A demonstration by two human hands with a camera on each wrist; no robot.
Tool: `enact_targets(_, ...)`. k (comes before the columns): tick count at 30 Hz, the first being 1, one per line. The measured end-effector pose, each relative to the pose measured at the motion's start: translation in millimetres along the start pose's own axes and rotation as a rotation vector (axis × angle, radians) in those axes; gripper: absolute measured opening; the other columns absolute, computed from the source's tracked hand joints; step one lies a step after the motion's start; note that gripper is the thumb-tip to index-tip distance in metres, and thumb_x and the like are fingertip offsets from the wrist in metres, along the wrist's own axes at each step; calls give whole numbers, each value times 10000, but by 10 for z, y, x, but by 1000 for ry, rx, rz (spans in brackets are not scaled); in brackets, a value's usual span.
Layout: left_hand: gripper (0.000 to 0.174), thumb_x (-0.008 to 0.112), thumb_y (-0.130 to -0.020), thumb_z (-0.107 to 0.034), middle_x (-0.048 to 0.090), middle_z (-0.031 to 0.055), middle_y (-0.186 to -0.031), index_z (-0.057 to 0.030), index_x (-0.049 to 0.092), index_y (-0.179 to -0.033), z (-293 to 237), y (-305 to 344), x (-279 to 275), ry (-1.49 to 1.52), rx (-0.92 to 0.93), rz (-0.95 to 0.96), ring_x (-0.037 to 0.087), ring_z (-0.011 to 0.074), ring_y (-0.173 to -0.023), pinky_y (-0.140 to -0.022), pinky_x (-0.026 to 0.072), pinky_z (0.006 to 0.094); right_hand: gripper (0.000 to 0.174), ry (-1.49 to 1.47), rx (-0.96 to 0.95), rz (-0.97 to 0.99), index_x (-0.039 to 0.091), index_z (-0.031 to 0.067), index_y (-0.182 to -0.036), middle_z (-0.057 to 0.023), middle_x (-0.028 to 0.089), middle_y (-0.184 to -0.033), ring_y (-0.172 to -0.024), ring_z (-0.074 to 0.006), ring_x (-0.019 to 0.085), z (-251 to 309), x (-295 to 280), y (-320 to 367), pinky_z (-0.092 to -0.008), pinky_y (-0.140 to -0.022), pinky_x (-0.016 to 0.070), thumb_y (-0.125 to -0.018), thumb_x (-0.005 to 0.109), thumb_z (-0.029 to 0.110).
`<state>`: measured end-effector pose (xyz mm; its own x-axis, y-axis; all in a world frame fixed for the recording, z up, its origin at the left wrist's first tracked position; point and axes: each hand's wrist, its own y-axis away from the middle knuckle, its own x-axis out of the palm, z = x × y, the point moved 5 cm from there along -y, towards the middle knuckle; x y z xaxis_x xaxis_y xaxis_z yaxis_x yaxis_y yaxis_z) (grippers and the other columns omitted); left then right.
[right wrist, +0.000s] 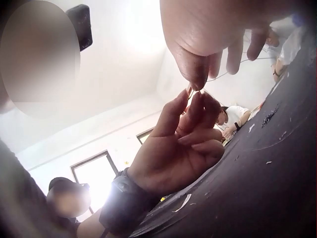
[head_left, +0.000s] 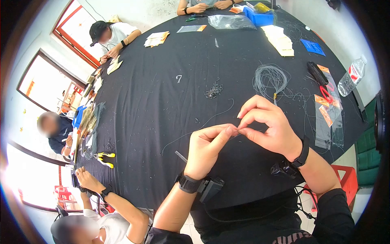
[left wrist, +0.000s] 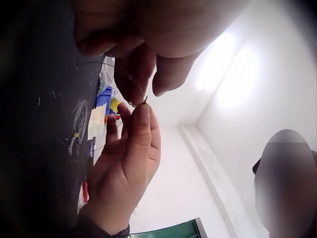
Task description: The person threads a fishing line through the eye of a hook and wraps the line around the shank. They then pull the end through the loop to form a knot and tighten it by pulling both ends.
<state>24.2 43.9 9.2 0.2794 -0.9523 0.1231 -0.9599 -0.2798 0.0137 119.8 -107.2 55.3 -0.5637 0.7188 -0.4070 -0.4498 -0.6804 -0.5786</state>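
Both hands meet fingertip to fingertip above the black tablecloth. My right hand (head_left: 268, 126) pinches a tiny dark hook (left wrist: 145, 99) between thumb and forefinger, its point sticking up past the thumb. Thumb and forefinger of my left hand (head_left: 207, 148) close on thin fishing line (left wrist: 131, 79) right beside it. In the right wrist view, the line (right wrist: 220, 76) trails away from the pinched fingertips. The fingers cover most of the hook. On the cloth in front lies a small pile of dark hooks (head_left: 213, 90), with a coil of grey line (head_left: 271, 79) to its right.
Red-handled scissors (head_left: 326, 93), a black pouch (head_left: 317, 73), plastic packets (head_left: 323, 116) and a water bottle (head_left: 352, 76) are at the right. Yellow-handled pliers (head_left: 106, 159) lie at the left. Paper cards (head_left: 278, 40) and a blue box (head_left: 258, 17) stand farther back. Other people sit around the table.
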Motion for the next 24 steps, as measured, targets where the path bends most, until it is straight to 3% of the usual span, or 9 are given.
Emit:
enact_targets(6, 202, 677, -961, -157, 751, 82, -981, 26, 756, -996, -14, 6, 9, -63, -5, 27, 648, 84, -888, -811, 505, 233, 147, -8, -8, 1, 674, 51, -855, -57, 611, -984, -913, -217, 616, 3, 2, 1, -327, -800, 494, -745, 752, -7)
enact_targets(15, 198, 723, -926, -153, 747, 72, -966, 26, 757, -1006, 0, 2, 15, 17, -23, 50, 623, 63, -831, -749, 488, 212, 151, -17, -21, 16, 671, 56, -846, -55, 607, -982, -917, -214, 612, 4, 1, -5, -325, -802, 492, -738, 755, -10)
enact_targets(18, 152, 707, -911, -71, 738, 129, -1036, 52, 743, -994, -6, 7, 10, 5, -48, 32, 604, 82, -815, -756, 477, 234, 151, -5, -30, 17, 672, 57, -839, -55, 606, -974, -915, -215, 610, 13, 3, -8, -327, -797, 491, -736, 759, -9)
enact_targets(21, 131, 713, -898, -45, 737, 131, -1037, 49, 743, -984, 30, 6, -3, 18, -58, 20, 647, 115, -890, -815, 501, 251, 150, 6, -35, 21, 673, 57, -836, -56, 606, -967, -912, -218, 610, 20, 7, -7, -329, -795, 492, -735, 764, -5)
enact_targets(24, 127, 730, -896, -75, 738, 56, -956, 22, 759, -974, 14, 6, 6, 24, 3, 13, 606, 57, -804, -717, 478, 205, 152, 6, -31, 24, 678, 58, -842, -57, 605, -966, -915, -219, 611, 13, 15, -3, -331, -799, 494, -734, 768, -1)
